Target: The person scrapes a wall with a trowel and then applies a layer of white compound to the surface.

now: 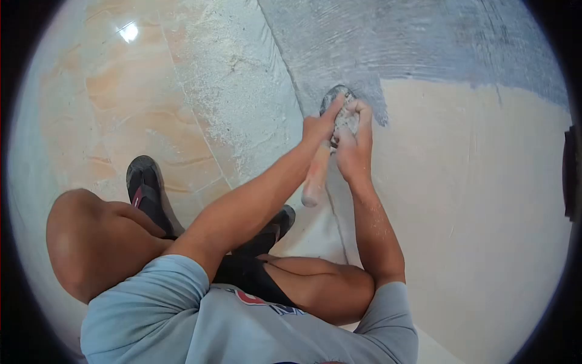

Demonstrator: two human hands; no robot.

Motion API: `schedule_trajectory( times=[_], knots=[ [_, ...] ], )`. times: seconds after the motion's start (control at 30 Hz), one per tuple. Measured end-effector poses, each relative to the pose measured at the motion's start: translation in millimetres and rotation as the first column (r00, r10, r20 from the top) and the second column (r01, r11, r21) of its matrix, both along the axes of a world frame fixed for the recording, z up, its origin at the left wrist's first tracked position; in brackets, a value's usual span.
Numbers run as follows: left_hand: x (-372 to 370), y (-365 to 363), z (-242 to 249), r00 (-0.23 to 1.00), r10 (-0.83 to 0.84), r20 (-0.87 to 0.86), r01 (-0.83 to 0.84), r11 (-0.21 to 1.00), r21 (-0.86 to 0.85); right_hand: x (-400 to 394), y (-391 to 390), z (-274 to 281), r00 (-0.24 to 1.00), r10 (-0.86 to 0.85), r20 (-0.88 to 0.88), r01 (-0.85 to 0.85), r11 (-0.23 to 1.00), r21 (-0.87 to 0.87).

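Observation:
A trowel-like tool with a wooden handle (315, 176) is held between my two hands, close to the lower part of the wall. Its grey head (345, 118) looks crusted with pale material and is partly covered by my fingers. My left hand (319, 127) closes on the tool from the left, thumb stretched along the head. From the right, my right hand (354, 148) presses on the same head with bent fingers. The handle's free end points down toward my knees. The wall beside my hands is part rough grey coating (424, 48), part smooth cream surface (461, 158).
On the left lies a glossy orange-beige tiled floor (133, 103). A whitish, crumb-strewn strip (236, 79) runs along the foot of the wall. My dark shoe (144, 179) rests on the tiles. A dark object (570, 173) shows at the right edge.

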State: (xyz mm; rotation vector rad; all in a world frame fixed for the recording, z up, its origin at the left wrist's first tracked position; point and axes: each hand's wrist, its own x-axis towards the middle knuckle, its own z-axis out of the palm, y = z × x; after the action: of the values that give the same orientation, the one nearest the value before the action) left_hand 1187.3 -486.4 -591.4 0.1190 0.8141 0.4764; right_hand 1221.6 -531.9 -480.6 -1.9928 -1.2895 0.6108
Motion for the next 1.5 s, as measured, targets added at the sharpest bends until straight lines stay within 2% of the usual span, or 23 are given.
schedule_trajectory(
  times=[0.1,0.13,0.17,0.27,0.37,0.47,0.5,0.53,0.63,0.73,0.8,0.83,0.97,1.03,1.1,1.17,1.2,1.27,1.3,1.37,1.43,1.47,1.5],
  knots=[
    [3,-7,4,0.997,0.053,-0.056,-0.051,0.997,0.05,-1,-4,2,1.0,0.002,-0.031,-0.001,0.999,0.042],
    [3,-5,7,0.959,-0.093,-0.268,0.112,0.992,0.055,-2,-9,7,0.993,-0.023,-0.119,0.027,0.999,0.024],
    [5,-1,3,0.96,-0.085,-0.267,0.105,0.993,0.059,-3,-8,12,0.978,-0.05,-0.204,0.05,0.999,-0.004],
    [-2,3,0,0.994,-0.017,-0.104,0.016,1.0,-0.008,-10,5,7,0.992,-0.083,-0.098,0.076,0.994,-0.076],
    [-19,6,29,0.992,0.01,-0.129,-0.01,1.0,0.001,-7,1,4,0.993,-0.055,-0.107,0.05,0.998,-0.047],
    [8,-2,-4,0.987,0.031,-0.156,-0.027,0.999,0.032,-4,0,6,0.99,-0.028,-0.136,0.029,1.0,0.01],
    [10,-3,-3,0.983,0.064,-0.172,-0.054,0.997,0.059,-1,3,1,0.999,0.015,-0.041,-0.014,0.999,0.032],
    [6,-1,-8,0.998,0.045,-0.051,-0.045,0.999,0.005,0,4,-4,0.997,0.051,0.053,-0.053,0.998,0.043],
    [-11,10,3,0.987,-0.089,-0.132,0.085,0.996,-0.042,-3,6,-6,0.998,-0.005,-0.055,0.004,1.0,-0.027],
    [29,-10,-41,0.988,-0.01,-0.155,0.008,1.0,-0.012,1,2,-2,0.991,0.029,-0.133,-0.031,0.999,-0.014],
    [24,-5,-32,0.993,0.0,-0.12,-0.003,1.0,-0.025,4,1,-7,0.998,0.044,0.036,-0.044,0.999,-0.011],
    [12,0,-26,0.999,-0.014,-0.042,0.012,0.999,-0.047,4,6,-15,0.999,0.026,0.02,-0.026,0.999,-0.024],
    [21,-1,-45,0.994,0.0,-0.108,-0.002,1.0,-0.022,-10,10,3,0.981,-0.057,-0.187,0.044,0.996,-0.072],
    [26,0,-49,0.966,-0.098,-0.238,0.106,0.994,0.023,-3,1,3,0.99,-0.031,-0.134,0.023,0.998,-0.06],
    [28,-3,-44,0.997,0.04,-0.064,-0.045,0.996,-0.071,2,7,-7,0.998,0.007,-0.069,-0.01,0.999,-0.051],
    [-5,10,-1,1.0,0.011,0.006,-0.01,0.985,-0.173,-2,12,-15,0.992,0.056,0.116,-0.053,0.998,-0.034],
    [-7,13,-2,1.0,-0.016,0.009,0.018,0.986,-0.166,-8,12,-5,0.992,0.052,0.113,-0.048,0.998,-0.035],
    [-8,11,-2,0.999,-0.044,0.009,0.045,0.988,-0.151,-16,14,15,0.968,-0.108,-0.229,0.071,0.984,-0.163],
    [-2,8,-1,0.997,-0.066,-0.051,0.06,0.991,-0.116,-9,8,8,0.992,0.011,-0.126,-0.012,1.0,-0.007],
    [3,9,-8,0.992,-0.077,-0.103,0.068,0.994,-0.086,-2,10,-1,0.996,0.021,-0.087,-0.021,1.0,0.002],
    [-1,5,-27,0.995,-0.095,0.005,0.093,0.981,0.171,6,11,-20,0.996,-0.006,-0.092,0.0,0.998,-0.063],
    [4,15,-24,0.989,0.008,0.149,0.027,0.972,-0.233,8,10,-21,0.996,-0.009,-0.093,0.003,0.998,-0.066],
    [5,12,-21,0.99,0.009,0.144,0.026,0.972,-0.235,8,10,-22,0.994,0.006,-0.107,-0.012,0.999,-0.053]
  ],
)
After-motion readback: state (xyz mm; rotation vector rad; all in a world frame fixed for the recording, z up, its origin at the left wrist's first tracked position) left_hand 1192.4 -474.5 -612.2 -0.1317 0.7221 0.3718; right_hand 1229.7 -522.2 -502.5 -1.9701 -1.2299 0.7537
